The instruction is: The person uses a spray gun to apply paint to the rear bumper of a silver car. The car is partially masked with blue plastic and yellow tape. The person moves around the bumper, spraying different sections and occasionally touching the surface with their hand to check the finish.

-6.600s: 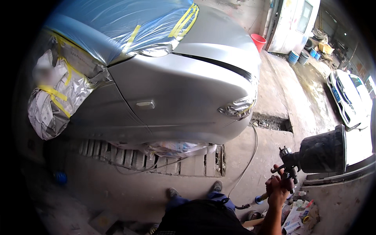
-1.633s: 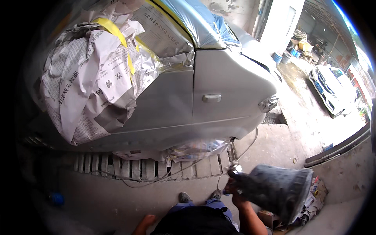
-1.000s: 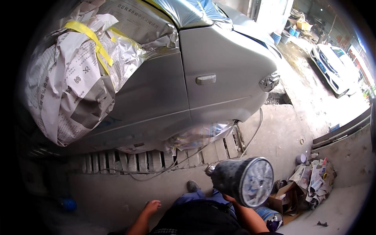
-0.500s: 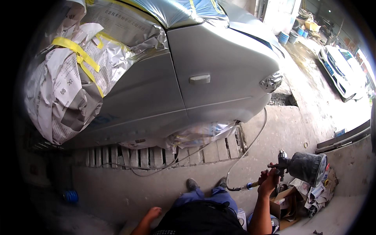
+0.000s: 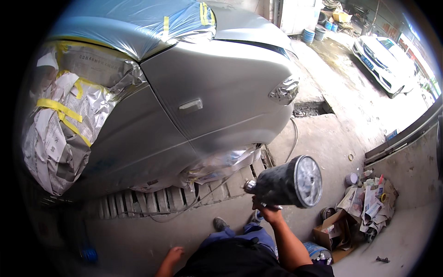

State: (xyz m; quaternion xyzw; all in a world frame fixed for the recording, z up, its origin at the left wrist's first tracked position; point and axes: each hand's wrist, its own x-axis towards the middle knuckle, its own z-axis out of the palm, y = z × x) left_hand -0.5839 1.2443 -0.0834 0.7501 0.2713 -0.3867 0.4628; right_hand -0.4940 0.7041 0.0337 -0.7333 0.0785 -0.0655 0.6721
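Note:
My right hand (image 5: 266,213) grips a spray gun with a large dark cup (image 5: 281,182) atop it, its metal nozzle (image 5: 250,186) pointed toward the lower side of a silver car (image 5: 221,92), not touching it. My left hand (image 5: 175,254) hangs low at my side, fingers curled with nothing visible in them. Crumpled newspaper and yellow tape (image 5: 60,138) mask the car's left part in view; blue plastic sheeting (image 5: 115,25) covers its upper area. Foil (image 5: 284,90) wraps the lamp at its right end, and wrapping (image 5: 207,166) shows underneath.
A slatted floor channel (image 5: 152,203) and a hose (image 5: 294,141) lie by my feet. Scrap paper and an open box (image 5: 334,231) are piled at lower right beside a low wall (image 5: 406,175). A white car (image 5: 376,60) stands outside, near blue buckets (image 5: 308,36).
Over the last half second my right hand has swung the gun leftward, turning the cup's round top toward me. The view has shifted, showing more of the blue-covered upper car.

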